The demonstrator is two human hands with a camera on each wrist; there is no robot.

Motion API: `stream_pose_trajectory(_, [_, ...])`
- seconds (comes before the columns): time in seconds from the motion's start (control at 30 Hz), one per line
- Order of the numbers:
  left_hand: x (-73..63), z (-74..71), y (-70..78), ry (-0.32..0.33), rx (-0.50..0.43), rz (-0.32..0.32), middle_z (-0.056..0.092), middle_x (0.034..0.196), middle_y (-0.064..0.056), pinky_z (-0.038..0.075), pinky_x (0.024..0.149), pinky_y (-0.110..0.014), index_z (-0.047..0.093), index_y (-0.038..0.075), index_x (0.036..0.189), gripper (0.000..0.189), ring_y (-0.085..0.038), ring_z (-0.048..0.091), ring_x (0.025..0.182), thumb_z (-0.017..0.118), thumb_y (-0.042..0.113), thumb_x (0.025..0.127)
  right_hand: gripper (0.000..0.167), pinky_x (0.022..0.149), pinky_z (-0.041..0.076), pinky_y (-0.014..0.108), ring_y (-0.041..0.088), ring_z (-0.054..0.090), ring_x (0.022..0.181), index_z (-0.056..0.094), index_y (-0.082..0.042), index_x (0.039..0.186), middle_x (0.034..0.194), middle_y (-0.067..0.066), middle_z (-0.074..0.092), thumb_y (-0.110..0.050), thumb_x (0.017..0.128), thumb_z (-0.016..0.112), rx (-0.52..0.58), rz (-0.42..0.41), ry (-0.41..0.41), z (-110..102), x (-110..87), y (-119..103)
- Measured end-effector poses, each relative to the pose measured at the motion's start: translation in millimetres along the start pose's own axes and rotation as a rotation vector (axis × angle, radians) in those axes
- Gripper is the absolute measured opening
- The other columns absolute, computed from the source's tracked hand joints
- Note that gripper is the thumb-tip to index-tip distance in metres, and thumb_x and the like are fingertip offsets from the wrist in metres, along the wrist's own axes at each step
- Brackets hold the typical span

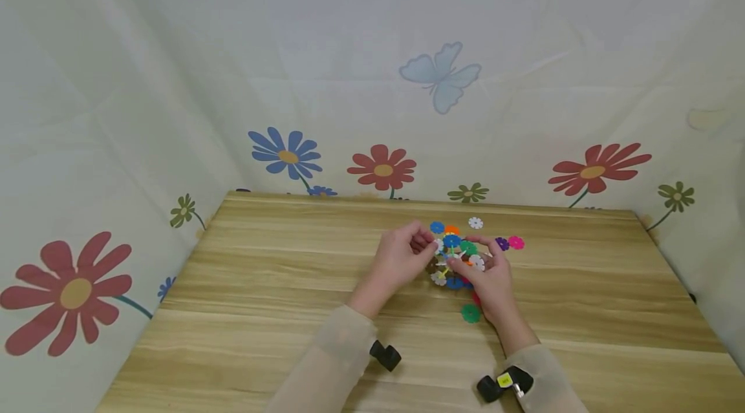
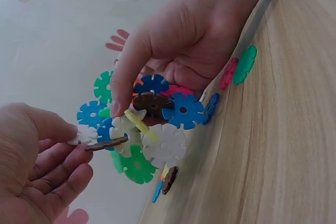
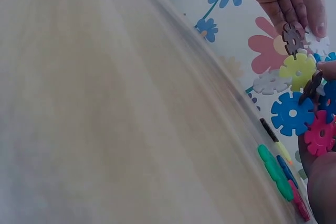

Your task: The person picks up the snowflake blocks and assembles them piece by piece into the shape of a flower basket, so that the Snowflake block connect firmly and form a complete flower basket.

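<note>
My right hand grips a cluster of interlocking flower-shaped plastic discs, its thumb pressed over the near side. Blue, green, yellow, brown and pink pieces stick out at many angles, among them a large white disc and a pink disc. From the left, my left hand pinches a white notched disc between thumb and fingers at the cluster's edge. A brown disc lies edge-on right by those fingertips. Part of the cluster is hidden behind the right thumb and palm.
Loose discs lie around the hands on the wooden table: a white one behind, a purple one and a pink one to the right, a green one in front. A flower-printed cloth hangs behind the table.
</note>
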State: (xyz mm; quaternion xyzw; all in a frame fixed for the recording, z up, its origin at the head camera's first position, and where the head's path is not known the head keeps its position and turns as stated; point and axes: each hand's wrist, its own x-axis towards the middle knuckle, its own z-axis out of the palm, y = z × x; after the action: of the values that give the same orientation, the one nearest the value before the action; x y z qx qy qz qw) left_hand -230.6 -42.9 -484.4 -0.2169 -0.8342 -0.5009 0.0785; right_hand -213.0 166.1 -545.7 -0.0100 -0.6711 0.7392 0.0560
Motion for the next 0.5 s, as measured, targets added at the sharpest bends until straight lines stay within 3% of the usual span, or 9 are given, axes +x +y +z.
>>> stream_pose_trajectory(0.13, [0.2, 2.5, -1.5, 0.024, -0.002, -0.029, 0.076, 0.09, -0.002, 0.06, 0.076, -0.022, 0.074, 0.006, 0.102, 0.006, -0.009, 0.069, 0.08, 0.079, 0.009, 0.101, 0.063, 0.08, 0.064, 0.027, 0.015, 0.074, 0.09, 0.052, -0.003, 0.147, 0.102, 0.003, 0.076, 0.0, 0.094, 0.085, 0.001, 0.016, 0.003, -0.7, -0.3, -1.0])
stream_pose_trajectory(0.33, [-0.8, 4.3, -4.0, 0.088, -0.083, -0.103, 0.074, 0.088, 0.0, 0.06, 0.075, -0.024, 0.074, 0.007, 0.101, 0.008, -0.009, 0.068, 0.079, 0.081, 0.009, 0.098, 0.057, 0.083, 0.064, 0.028, 0.015, 0.075, 0.092, 0.056, -0.009, 0.143, 0.103, 0.002, 0.077, 0.0, 0.095, 0.084, 0.033, 0.035, -0.001, -0.3, 0.0, -1.4])
stream_pose_trajectory(0.5, [-0.8, 4.0, -4.5, 0.062, -0.078, -0.067, 0.074, 0.089, 0.001, 0.06, 0.074, -0.024, 0.074, 0.008, 0.1, 0.007, -0.009, 0.068, 0.079, 0.081, 0.009, 0.099, 0.061, 0.085, 0.063, 0.027, 0.014, 0.077, 0.095, 0.051, -0.003, 0.149, 0.105, -0.002, 0.08, 0.003, 0.096, 0.08, 0.077, 0.061, -0.038, -0.8, 0.2, -1.8])
